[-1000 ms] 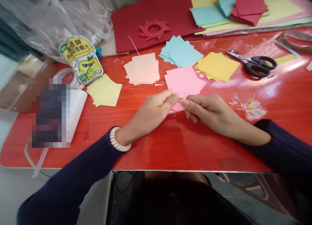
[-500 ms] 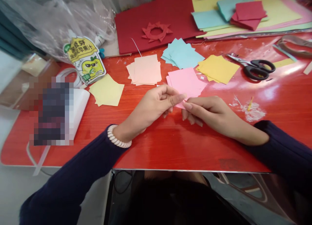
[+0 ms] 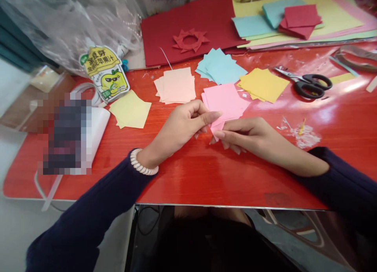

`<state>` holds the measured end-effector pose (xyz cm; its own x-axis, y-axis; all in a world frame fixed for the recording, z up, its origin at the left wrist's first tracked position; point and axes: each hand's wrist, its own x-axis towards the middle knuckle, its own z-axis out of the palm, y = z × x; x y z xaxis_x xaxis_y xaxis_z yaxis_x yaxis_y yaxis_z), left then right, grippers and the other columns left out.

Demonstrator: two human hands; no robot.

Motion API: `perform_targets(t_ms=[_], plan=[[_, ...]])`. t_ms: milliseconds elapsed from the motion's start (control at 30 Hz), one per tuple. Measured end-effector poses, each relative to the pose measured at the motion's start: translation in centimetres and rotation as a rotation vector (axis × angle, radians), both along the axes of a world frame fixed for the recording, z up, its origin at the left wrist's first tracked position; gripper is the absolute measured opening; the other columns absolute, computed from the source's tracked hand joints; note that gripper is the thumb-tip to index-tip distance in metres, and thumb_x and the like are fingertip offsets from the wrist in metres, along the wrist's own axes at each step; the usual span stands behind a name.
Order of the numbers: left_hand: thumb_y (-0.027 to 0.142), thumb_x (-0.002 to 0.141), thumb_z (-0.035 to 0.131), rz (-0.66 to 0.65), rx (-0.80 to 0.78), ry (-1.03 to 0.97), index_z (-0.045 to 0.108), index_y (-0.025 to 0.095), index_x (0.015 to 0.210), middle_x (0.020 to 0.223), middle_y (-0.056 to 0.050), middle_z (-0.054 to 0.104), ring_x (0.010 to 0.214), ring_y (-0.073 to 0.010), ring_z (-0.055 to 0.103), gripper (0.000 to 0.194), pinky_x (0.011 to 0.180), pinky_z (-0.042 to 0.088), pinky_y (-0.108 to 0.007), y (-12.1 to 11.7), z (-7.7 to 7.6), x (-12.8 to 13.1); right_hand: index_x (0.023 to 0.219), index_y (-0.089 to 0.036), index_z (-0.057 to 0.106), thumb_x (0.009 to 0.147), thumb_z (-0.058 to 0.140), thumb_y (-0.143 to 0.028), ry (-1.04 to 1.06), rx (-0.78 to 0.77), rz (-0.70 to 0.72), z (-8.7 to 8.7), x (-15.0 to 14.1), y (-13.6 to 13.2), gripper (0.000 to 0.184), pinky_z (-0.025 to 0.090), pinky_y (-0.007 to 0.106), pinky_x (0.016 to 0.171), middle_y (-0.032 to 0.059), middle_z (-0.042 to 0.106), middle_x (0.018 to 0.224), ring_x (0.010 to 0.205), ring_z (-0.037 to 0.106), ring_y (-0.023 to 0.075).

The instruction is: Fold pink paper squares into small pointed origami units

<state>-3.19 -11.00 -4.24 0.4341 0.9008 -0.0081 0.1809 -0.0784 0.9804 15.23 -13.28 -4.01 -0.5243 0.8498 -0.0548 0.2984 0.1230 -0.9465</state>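
Between my two hands is a small folded piece of pink paper point(image 3: 217, 127), held above the red table. My left hand point(image 3: 191, 123) pinches its upper left side between thumb and fingers. My right hand point(image 3: 247, 136) grips the lower corner, thumb on top and fingertips beneath. Parts of the fold are hidden behind my fingers. Just beyond my hands lies a stack of pink paper squares point(image 3: 225, 99). Stacks of peach squares point(image 3: 176, 85), blue squares point(image 3: 219, 66) and yellow squares point(image 3: 266, 85) lie around it.
Black-handled scissors point(image 3: 309, 85) lie at the right, near white scraps point(image 3: 308, 136). Pale yellow squares point(image 3: 134, 111) and a snack pouch point(image 3: 108, 77) are at the left. A folded red paper ring point(image 3: 191, 40) rests on red sheets point(image 3: 161, 28) at the back.
My right thumb and fingertips have shifted down and left along the folded pink paper, so more of it shows. My left hand has barely moved.
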Motion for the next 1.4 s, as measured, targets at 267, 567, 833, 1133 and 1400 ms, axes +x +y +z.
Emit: perform_targets(t_ms=[267,567,833,1133,1400], plan=[[0.052,0.079,0.063,-0.068,0.009,0.095,0.051,0.017,0.065,0.06,0.003,0.048,0.055,-0.0075,0.043,0.039,0.051,0.034,-0.023,0.0,0.0,-0.1,0.071,-0.016,0.061,0.085,0.062,-0.039,0.039,-0.111,-0.023,-0.3,0.4,0.3,0.027,0.029,0.019,0.039,-0.0057,0.048,0.05,0.042,0.042,0.0043],[0.05,0.085,0.054,-0.02,0.028,0.052,0.05,0.016,0.07,0.066,0.002,0.05,0.061,-0.0074,0.045,0.037,0.058,0.037,-0.021,-0.3,-0.2,0.2,0.071,-0.013,0.061,0.082,0.067,-0.037,0.091,-0.189,-0.007,-0.5,-0.2,0.1,0.027,0.038,0.018,0.041,-0.0028,0.056,0.053,0.043,0.048,0.0052],[0.033,0.089,0.054,-0.031,0.147,0.222,0.047,0.017,0.068,0.064,0.004,0.046,0.06,-0.0079,0.041,0.027,0.058,0.033,-0.023,-0.1,-0.2,0.1,0.069,-0.015,0.06,0.081,0.067,-0.038,0.119,-0.155,-0.069,-0.7,-0.1,0.2,0.027,0.043,0.02,0.047,-0.0016,0.06,0.058,0.047,0.054,0.0069],[0.031,0.091,0.049,-0.027,0.212,0.31,0.049,0.017,0.07,0.064,0.003,0.048,0.06,-0.008,0.042,0.025,0.057,0.033,-0.023,-0.4,-0.4,0.2,0.072,-0.015,0.057,0.088,0.059,-0.036,0.095,-0.107,-0.043,-1.2,0.0,0.2,0.027,0.045,0.02,0.048,-0.0026,0.056,0.058,0.049,0.054,0.0072],[0.036,0.091,0.049,-0.059,0.062,0.181,0.05,0.016,0.071,0.067,0.002,0.049,0.063,-0.0078,0.044,0.028,0.059,0.038,-0.021,-0.5,-0.4,0.3,0.074,-0.014,0.06,0.09,0.057,-0.031,0.064,0.041,0.006,-1.2,0.4,-0.1,0.023,0.043,0.018,0.048,-0.003,0.056,0.059,0.049,0.053,0.0055]])
